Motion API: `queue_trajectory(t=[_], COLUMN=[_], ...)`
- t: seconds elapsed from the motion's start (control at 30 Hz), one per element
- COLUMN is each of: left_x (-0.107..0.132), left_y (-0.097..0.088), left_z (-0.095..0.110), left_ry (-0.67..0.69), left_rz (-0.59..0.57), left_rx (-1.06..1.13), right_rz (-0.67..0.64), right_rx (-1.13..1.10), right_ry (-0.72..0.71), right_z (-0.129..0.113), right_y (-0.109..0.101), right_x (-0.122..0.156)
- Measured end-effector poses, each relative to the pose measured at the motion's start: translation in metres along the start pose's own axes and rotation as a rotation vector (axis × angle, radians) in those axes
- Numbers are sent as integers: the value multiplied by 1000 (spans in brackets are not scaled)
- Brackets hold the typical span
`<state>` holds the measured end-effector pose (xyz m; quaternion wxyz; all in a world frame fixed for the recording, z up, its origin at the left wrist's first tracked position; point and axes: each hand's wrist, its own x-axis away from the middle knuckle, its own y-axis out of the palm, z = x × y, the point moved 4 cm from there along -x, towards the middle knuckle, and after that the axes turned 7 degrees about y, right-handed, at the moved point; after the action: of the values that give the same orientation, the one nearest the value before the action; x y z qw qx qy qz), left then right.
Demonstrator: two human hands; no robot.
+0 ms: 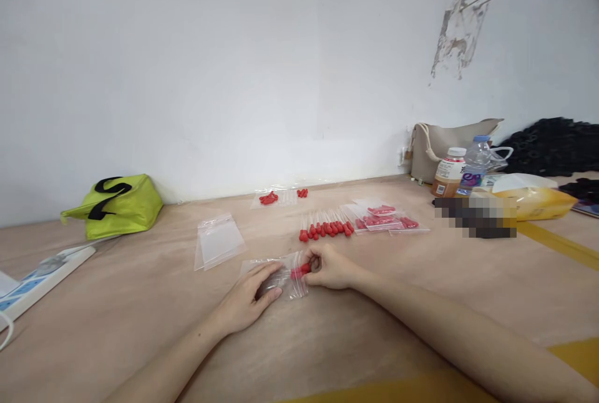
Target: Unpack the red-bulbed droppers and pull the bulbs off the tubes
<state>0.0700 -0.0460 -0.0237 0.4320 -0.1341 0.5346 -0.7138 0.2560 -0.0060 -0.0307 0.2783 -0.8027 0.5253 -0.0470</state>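
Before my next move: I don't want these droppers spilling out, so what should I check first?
1. Bag pinned down: ok. The left hand lies flat on the clear bag.
2. Grip: ok. The right hand pinches the red-capped droppers at the bag's right end.
3. Droppers fully inside: cannot tell. Their caps sit right at the bag's edge, against the fingers.
4. Bag sealed: cannot tell. The right hand hides that end.
5. Supplies close by: ok. The loose droppers lie in a row just beyond the hands, and the empty bags lie to the left.
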Motion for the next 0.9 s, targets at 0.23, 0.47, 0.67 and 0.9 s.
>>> queue_trajectory(t=[0.23, 0.47, 0.67, 0.9], left_x=[1, 2, 3, 3], left_y=[-1, 1, 1, 1], left_z=[4, 3, 4, 3], left_ry=[42, 71, 62, 60], left_rz=[-62, -114, -141, -153], left_rx=[-39, -107, -118, -99], right_rz=[-21, -123, -146, -218], right_rx=[-145, -19, 66, 176], right_ry=[49, 1, -10, -80], right_z=[10, 3, -2, -4], right_y=[-6, -3, -17, -17], right_x=[-2, 1, 4, 7])
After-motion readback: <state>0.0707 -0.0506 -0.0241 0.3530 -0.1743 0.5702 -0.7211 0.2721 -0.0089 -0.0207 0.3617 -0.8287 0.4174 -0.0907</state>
